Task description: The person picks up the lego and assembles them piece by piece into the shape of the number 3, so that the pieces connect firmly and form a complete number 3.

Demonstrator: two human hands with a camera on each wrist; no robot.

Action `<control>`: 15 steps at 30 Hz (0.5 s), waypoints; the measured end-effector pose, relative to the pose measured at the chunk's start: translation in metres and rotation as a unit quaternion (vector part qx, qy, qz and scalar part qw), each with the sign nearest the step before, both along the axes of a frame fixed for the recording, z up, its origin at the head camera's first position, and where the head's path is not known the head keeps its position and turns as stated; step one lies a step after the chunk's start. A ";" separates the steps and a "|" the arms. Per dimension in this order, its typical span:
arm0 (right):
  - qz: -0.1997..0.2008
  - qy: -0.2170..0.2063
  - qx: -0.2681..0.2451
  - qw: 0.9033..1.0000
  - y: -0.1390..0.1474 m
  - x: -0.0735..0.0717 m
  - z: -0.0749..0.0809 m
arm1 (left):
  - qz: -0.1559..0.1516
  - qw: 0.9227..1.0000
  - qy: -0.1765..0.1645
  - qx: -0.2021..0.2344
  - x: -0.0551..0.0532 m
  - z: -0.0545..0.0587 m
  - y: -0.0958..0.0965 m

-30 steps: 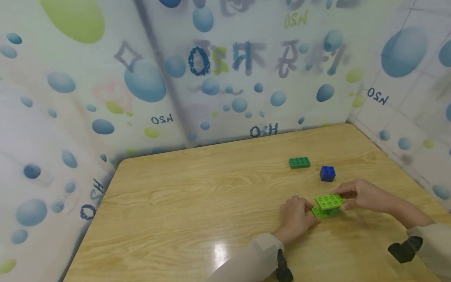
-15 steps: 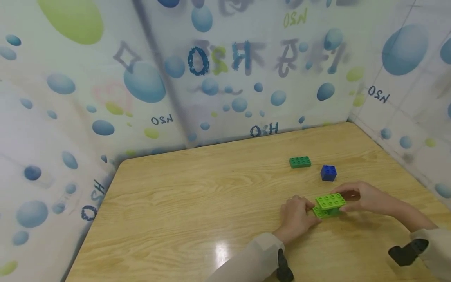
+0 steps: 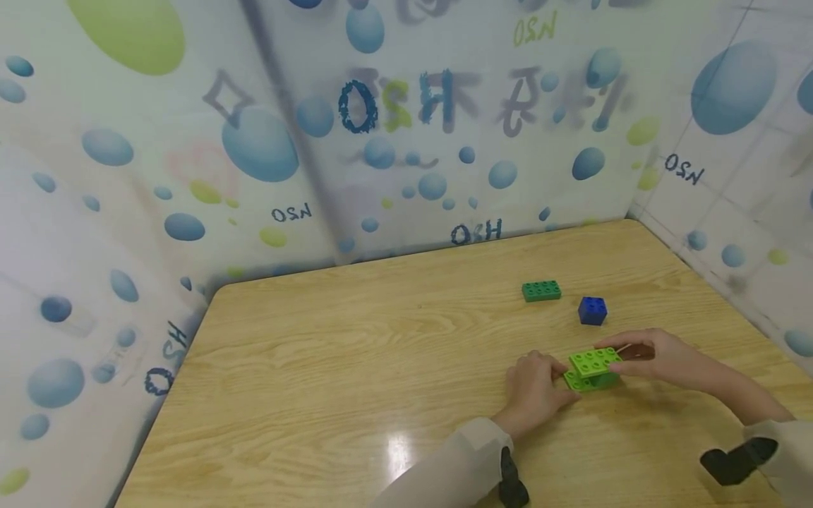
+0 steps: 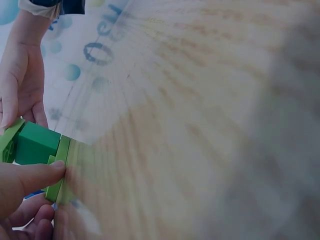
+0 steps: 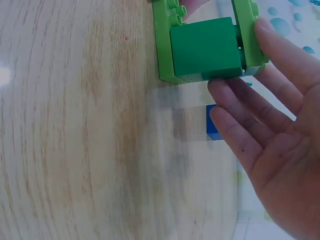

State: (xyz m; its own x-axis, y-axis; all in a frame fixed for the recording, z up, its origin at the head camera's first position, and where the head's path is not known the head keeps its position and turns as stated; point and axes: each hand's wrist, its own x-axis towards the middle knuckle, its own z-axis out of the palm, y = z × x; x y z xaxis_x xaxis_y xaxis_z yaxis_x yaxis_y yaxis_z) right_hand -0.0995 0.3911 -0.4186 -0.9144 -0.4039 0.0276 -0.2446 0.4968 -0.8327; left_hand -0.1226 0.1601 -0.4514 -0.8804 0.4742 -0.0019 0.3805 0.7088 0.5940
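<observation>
Between the hands stands a small block stack on the table. A lime-green plate (image 3: 576,382) forms its base, a dark green brick (image 5: 205,48) sits on that, and a second lime-green plate (image 3: 593,361) with studs lies on top, overhanging to the left. In the right wrist view a narrow gap with studs shows between the brick and the tilted top plate. My left hand (image 3: 532,391) pinches the left end of the base plate between thumb and fingers. My right hand (image 3: 663,361) holds the top plate at its right end, thumb on its upper face.
Beyond the stack lie a blue square brick (image 3: 592,311) and a longer green brick (image 3: 541,291). The wooden table (image 3: 356,353) reaches back to a bubble-patterned curtain (image 3: 406,141), which also hangs at both sides.
My right thumb has slid left onto the studded face of the top plate. The left hand keeps its hold, and the stack stays in nearly the same place.
</observation>
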 end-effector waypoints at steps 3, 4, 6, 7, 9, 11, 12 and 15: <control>-0.019 0.019 0.014 1.000 -0.002 0.001 -0.001 | -0.001 1.000 0.000 0.003 0.000 0.001 0.000; -0.024 0.027 0.020 0.999 -0.002 0.001 -0.001 | -0.001 1.000 -0.002 0.004 0.000 0.001 0.000; -0.029 0.038 0.027 0.998 -0.004 0.001 -0.001 | -0.001 1.000 -0.006 0.006 0.000 0.001 0.001; -0.030 0.044 0.031 0.998 -0.005 0.001 -0.001 | -0.001 1.000 -0.007 0.007 0.000 0.002 0.001; -0.024 0.044 0.029 0.998 -0.005 -0.001 0.000 | 0.000 1.000 -0.008 0.007 -0.001 0.002 0.001; -0.014 0.034 0.020 0.999 -0.004 -0.003 0.001 | 0.000 1.000 -0.008 0.006 -0.001 0.002 0.001; -0.009 0.030 0.016 0.999 -0.004 -0.004 0.001 | 0.000 1.000 -0.009 0.005 -0.001 0.002 0.001; 0.003 0.019 0.007 1.000 -0.002 -0.006 0.001 | -0.001 1.000 -0.013 0.005 -0.001 0.002 0.001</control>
State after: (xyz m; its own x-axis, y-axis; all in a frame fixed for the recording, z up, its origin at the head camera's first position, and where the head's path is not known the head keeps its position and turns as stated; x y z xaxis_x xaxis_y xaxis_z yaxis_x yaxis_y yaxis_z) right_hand -0.1057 0.3891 -0.4178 -0.9105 -0.4097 0.0555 -0.2781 0.5076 -0.8154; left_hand -0.1235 0.1610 -0.4495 -0.8788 0.4767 -0.0203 0.3665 0.7017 0.6110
